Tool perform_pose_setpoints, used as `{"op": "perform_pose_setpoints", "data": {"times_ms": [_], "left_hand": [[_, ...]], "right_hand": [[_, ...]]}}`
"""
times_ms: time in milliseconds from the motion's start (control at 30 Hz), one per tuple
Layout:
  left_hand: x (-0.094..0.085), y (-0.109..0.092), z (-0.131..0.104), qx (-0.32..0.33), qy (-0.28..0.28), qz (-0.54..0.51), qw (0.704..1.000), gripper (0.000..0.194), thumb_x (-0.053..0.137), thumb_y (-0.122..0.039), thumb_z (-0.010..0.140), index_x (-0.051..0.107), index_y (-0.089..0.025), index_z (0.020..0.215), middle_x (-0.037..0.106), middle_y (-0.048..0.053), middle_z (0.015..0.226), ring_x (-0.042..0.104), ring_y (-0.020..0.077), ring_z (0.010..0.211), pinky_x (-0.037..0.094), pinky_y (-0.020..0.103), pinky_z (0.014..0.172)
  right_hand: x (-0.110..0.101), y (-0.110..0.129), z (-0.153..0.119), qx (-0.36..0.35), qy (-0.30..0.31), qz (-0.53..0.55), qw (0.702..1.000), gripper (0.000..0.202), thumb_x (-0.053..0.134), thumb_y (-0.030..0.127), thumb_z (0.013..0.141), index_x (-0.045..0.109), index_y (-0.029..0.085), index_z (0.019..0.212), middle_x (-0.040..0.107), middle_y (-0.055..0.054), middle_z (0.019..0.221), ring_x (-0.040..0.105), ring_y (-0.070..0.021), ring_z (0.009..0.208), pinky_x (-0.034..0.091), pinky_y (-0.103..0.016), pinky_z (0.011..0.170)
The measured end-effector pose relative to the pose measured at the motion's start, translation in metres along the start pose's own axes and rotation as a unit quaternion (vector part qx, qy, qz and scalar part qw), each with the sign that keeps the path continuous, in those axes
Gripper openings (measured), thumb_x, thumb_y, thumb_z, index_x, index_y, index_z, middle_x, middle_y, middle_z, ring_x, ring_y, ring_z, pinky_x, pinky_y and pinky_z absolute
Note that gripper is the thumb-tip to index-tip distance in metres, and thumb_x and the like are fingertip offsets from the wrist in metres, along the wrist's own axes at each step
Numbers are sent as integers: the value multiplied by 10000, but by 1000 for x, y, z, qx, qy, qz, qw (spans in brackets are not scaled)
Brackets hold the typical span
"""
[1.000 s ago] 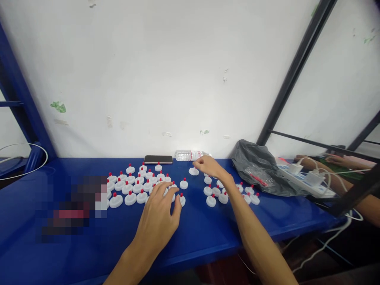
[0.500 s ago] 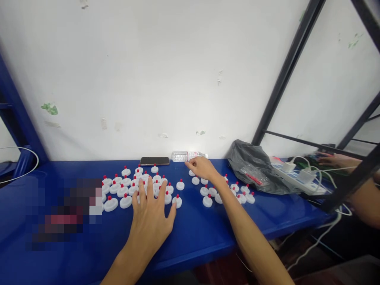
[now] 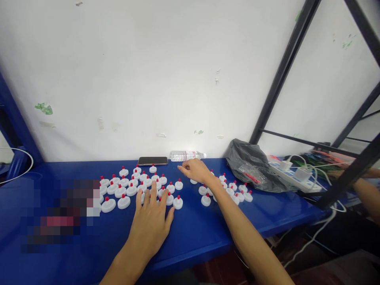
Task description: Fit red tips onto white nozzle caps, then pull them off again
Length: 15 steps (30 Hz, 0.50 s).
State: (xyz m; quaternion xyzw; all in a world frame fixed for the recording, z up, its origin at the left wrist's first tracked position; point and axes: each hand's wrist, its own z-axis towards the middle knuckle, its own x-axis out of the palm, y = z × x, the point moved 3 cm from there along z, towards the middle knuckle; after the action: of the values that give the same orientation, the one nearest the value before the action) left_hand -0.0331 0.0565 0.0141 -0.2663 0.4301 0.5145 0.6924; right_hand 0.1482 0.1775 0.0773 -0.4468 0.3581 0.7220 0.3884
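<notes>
White round caps with red tips [image 3: 124, 202] stand in a large group at the left of the blue table. My left hand [image 3: 151, 221] lies palm down over the near edge of this group, fingers spread, its fingertips among the caps. Some caps beneath those fingers are partly hidden. My right hand [image 3: 194, 171] reaches to the back, in front of a clear plastic bottle [image 3: 179, 155] lying on its side. Its fingers are curled in; whatever they may hold is hidden. Under and beside the right forearm is a second, smaller group of the same caps [image 3: 206, 200].
A phone [image 3: 152, 160] lies flat by the wall. At the right are a dark plastic bag [image 3: 252, 158], a power strip [image 3: 304, 180] with plugs and cables, and a black metal post [image 3: 285, 71]. Another person's arm [image 3: 366, 198] shows at the far right edge.
My right hand has shifted a little left and toward me. My left hand has slid slightly right and nearer, with caps close to its fingers shifting a little. The view has turned slightly.
</notes>
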Motion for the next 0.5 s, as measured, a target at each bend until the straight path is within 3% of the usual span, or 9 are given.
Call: {"op": "perform_pose_setpoints", "data": {"times_ms": [267, 500], "left_hand": [[0, 1, 0, 2, 2, 10, 1000, 466, 492, -351, 983, 649, -172, 1384, 485, 260, 1536, 578, 404, 1311, 284, 642, 1168], [1, 1, -1, 8, 2, 17, 1000, 515, 487, -357, 989, 584, -159, 1454, 439, 269, 1568, 550, 422, 1341, 273, 646, 1171]], "right_hand": [[2, 4, 0, -11, 4, -6, 1000, 438, 516, 403, 1008, 613, 186, 641, 631, -14, 613, 507, -133, 595, 239, -270, 571], [3, 9, 0, -17, 10, -15, 1000, 442, 524, 410, 1010, 642, 184, 649, 656, -24, 640, 539, -140, 623, 240, -276, 572]]}}
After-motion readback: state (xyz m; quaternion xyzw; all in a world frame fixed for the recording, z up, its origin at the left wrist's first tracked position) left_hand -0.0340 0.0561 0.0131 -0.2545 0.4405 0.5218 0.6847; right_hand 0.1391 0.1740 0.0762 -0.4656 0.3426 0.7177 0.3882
